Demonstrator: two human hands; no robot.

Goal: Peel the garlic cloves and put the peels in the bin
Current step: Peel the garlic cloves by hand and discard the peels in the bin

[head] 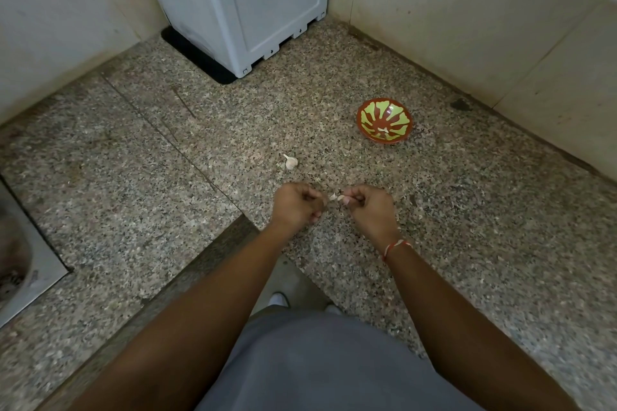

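I have a small pale garlic clove (339, 197) pinched in my right hand (369, 208), just above the speckled granite table (467, 210). My left hand (295, 205) is curled beside it; I cannot tell if it holds peel. The clove looks light and firm, its skin papery and easily torn, so I would pull from the tip. Another whitish garlic piece (290, 162) lies nearby, and the red-and-green patterned bowl (384, 121) stands apart.

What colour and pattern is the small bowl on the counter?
The bowl is reddish-brown with light green petal-like patches inside; head view.
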